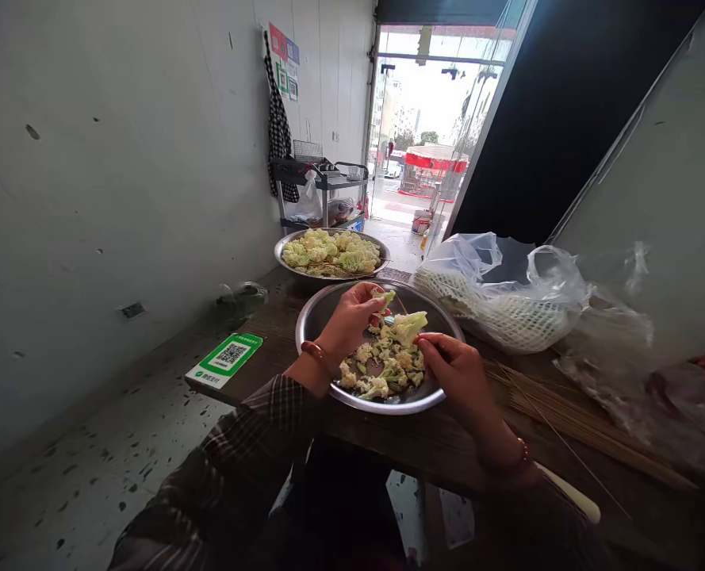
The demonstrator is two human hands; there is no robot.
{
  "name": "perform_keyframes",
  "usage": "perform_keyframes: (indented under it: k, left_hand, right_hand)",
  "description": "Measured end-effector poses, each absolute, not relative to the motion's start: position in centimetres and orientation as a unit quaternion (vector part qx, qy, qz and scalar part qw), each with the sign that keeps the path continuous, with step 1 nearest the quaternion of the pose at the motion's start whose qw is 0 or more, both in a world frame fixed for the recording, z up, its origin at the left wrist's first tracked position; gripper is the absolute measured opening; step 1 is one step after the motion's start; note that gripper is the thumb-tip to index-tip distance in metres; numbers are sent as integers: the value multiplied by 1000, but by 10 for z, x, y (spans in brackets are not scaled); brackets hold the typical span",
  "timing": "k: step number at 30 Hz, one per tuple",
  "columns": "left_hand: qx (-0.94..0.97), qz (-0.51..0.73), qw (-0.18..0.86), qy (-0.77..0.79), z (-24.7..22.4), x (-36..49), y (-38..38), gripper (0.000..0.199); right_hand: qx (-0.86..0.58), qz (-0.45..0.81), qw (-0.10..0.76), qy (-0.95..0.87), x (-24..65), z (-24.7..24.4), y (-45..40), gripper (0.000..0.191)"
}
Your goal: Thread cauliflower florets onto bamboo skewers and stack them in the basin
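Cauliflower pieces (392, 371) lie in a metal bowl (388, 408) on the dark wooden table. Over the bowl's left part, my left hand (352, 319) pinches a small pale green cauliflower piece (386, 298) between thumb and fingers. My right hand (454, 371) is closed at the bowl's right side, its fingertips at the end of a larger cauliflower floret (410, 327). A thin stick runs near the florets, partly hidden by them. Behind this bowl stands a second metal bowl (279, 252) heaped with cauliflower (331, 252).
A green QR card (227, 358) lies at the table's left corner. Clear plastic bags with white netting (507, 313) stand back right. Thin wooden sticks (584, 424) and a pale handle (572, 493) lie at right. A cart (328, 181) stands beyond the table.
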State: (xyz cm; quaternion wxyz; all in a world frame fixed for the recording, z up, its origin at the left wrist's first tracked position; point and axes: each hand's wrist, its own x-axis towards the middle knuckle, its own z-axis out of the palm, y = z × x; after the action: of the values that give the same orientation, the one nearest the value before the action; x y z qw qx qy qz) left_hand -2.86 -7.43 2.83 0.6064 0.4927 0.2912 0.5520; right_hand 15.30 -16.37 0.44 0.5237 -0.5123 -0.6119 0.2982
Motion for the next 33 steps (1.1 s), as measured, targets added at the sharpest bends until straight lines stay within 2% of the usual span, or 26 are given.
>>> perform_keyframes:
  k: [6,12,18,24,33]
  left_hand:
    - [506,542,601,298,21,-27,-76,28]
    - [488,544,615,297,26,-26,-83,28]
    - [474,545,627,291,25,-26,-82,31]
    - [473,544,611,328,27,-28,-83,28]
    - [471,549,603,335,31,-26,-85,27]
  right_hand:
    - [-503,239,489,-672,154,-6,-143,25]
    - [-471,192,510,-694,152,-1,-130,20]
    - [-439,387,524,-619,158,-1,-135,28]
    - [-469,344,511,-633,165,-3,-136,21]
    - [-429,444,435,-656,169,-4,-140,42]
